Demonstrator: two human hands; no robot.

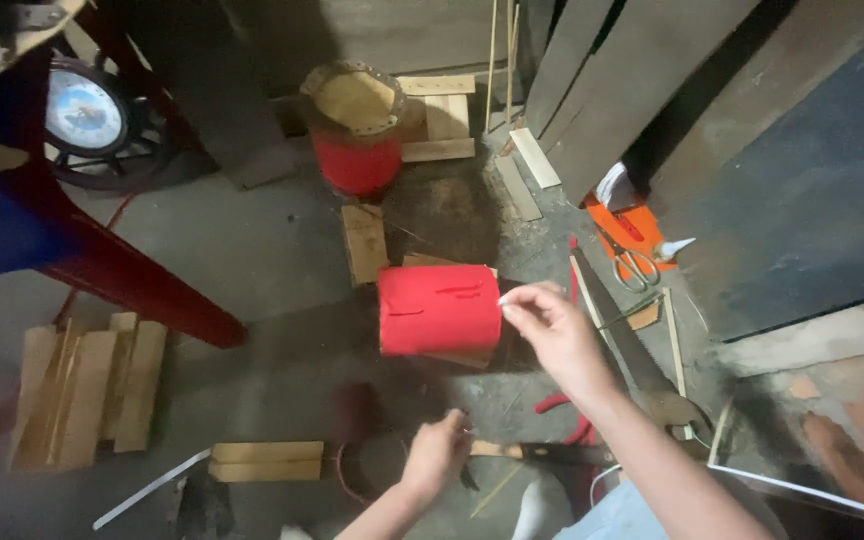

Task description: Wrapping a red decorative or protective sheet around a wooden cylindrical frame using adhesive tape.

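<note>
A red cylinder (439, 309) wrapped in red fabric hangs in the middle of the view, lying on its side. My right hand (550, 330) pinches its right edge with thumb and fingers. My left hand (436, 454) is lower down, fingers curled near a dark tool handle (552, 453) on the floor; I cannot tell whether it grips anything. Behind, a second drum-like cylinder (356, 125) with a tan top and red body stands upright on the floor.
Wooden slats (87, 390) lie at the left, more planks (266, 461) at the bottom. A hand saw (624, 340) and scissors (635, 262) lie at the right beside orange scraps. Red metal legs (122, 275) and a fan (87, 115) stand at the upper left. Boards lean at the back.
</note>
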